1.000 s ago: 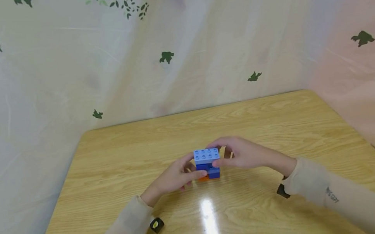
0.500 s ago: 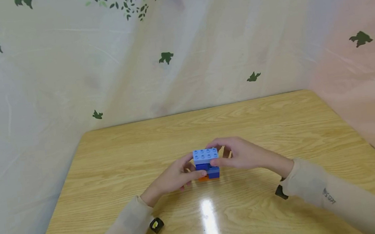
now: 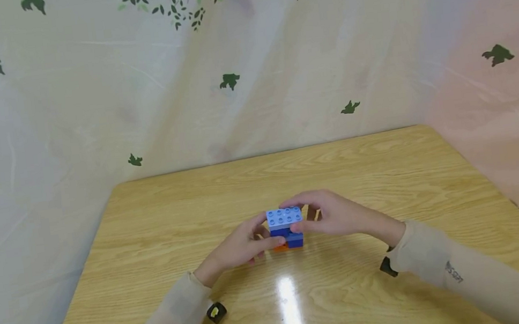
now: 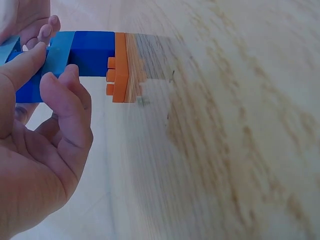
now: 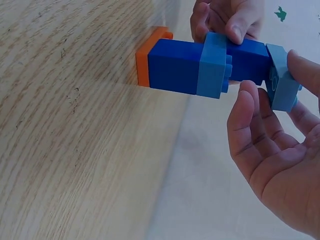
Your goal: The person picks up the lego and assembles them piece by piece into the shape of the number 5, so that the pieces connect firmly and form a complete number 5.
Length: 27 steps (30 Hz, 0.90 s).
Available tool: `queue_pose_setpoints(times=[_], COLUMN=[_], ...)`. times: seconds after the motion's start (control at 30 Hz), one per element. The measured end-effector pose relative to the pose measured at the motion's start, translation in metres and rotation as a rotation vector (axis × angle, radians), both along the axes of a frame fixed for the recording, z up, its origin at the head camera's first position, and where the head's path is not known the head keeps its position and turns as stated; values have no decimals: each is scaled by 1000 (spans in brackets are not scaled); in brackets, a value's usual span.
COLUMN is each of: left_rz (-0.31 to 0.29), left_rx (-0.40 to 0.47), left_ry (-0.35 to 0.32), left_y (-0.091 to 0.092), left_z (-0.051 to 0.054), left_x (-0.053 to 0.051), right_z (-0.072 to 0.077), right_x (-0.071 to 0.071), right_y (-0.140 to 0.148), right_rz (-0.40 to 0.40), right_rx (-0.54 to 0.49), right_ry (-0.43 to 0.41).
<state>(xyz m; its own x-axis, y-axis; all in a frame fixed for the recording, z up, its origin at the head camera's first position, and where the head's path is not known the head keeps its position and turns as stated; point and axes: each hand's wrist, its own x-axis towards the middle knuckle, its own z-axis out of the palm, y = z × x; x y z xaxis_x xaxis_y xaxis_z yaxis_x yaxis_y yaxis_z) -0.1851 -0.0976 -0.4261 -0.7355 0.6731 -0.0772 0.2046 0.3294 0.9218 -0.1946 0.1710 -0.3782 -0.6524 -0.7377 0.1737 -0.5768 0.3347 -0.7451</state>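
Observation:
A small tower of toy building bricks stands upright on the table between my hands. Its foot is a thin orange brick (image 5: 143, 62) with a dark blue brick (image 5: 174, 66) on it. Above come a light blue brick (image 5: 211, 65) and a second dark blue brick (image 5: 247, 60). The top light blue brick (image 3: 284, 217) sits slightly tilted, with a narrow gap under one side in the right wrist view. My left hand (image 3: 239, 244) grips the tower's middle from the left, thumb in front. With thumb and forefinger, my right hand (image 3: 338, 211) pinches the top brick from the right.
The wooden table (image 3: 187, 203) reaches back to a pale cloth backdrop (image 3: 153, 88) with green bird and leaf prints. Dark wrist devices hang under both sleeves, one beneath the left cuff (image 3: 196, 302). A bright reflection crosses the table's front.
Both hands keep their hold on the tower. My right forefinger reaches slightly further left behind the top brick. The head view has shifted a little.

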Motion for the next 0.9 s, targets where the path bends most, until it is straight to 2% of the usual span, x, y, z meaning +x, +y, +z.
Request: queue_pose_setpoints(times=[0.47,0.7,0.9], left_rz=[3,1,-9], left_rx=[2,-5,42], left_ry=[-1,-2,-35], left_y=[1,1,1], left_z=[0,0,1], left_x=[1,0,0], right_z=[-2,-2,-1], right_x=[-2,-4,-6], right_y=[-2,-2,-4], right_rz=[-59,-73,-82], right_rx=[6,10,13], right_ry=[11,-22,-92])
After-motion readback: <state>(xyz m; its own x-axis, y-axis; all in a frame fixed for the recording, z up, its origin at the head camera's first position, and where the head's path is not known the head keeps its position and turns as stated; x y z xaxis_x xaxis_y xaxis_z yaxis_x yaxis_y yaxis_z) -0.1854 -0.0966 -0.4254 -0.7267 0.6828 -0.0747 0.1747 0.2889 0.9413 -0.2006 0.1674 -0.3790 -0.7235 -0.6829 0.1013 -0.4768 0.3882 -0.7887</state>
